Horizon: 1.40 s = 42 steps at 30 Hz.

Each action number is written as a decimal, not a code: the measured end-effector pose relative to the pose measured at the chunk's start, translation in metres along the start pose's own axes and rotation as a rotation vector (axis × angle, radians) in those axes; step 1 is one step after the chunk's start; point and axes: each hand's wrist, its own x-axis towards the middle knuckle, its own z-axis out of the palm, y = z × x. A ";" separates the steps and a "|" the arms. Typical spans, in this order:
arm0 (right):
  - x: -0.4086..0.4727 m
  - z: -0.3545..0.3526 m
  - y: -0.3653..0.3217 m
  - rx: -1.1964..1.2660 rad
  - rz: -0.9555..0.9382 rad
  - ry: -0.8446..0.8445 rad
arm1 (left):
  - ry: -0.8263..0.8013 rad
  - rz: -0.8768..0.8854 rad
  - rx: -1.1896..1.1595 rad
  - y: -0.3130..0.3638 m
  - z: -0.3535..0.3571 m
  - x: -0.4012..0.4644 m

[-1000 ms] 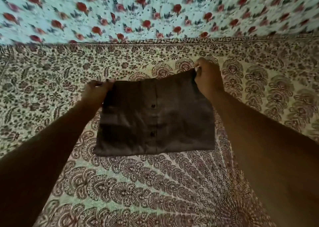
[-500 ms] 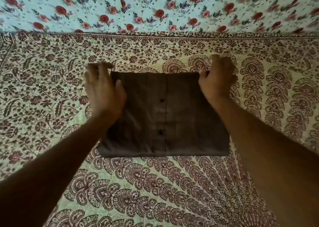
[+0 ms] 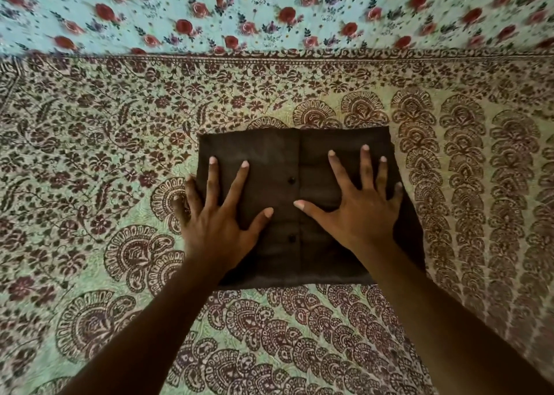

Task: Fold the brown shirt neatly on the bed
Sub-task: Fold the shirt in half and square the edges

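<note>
Both hands moved from far corners, now flat on shirt (image 3: pixel 295 160).

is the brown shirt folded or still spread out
Folded: the brown shirt lies as a compact rectangle on the bed, left hand and right hand flat on it.

- left hand (image 3: pixel 217 226) lay palm down, fingers spread wide, centre-left of frame
- right hand (image 3: pixel 358 211) lay palm down too, fingers splayed, centre-right
- thumbs pointed toward each other, tips apart
- both bare forearms ran in from the lower corners
</note>
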 end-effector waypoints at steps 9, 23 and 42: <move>0.013 -0.043 -0.010 -0.007 -0.002 -0.316 | -0.089 -0.283 -0.210 0.011 -0.036 -0.008; 0.024 -0.082 -0.112 0.984 0.309 -0.764 | -0.822 -0.196 -1.237 0.001 -0.108 -0.011; -0.034 -0.180 -0.108 1.099 -0.108 -0.502 | -0.284 -0.775 -1.595 -0.017 -0.086 -0.098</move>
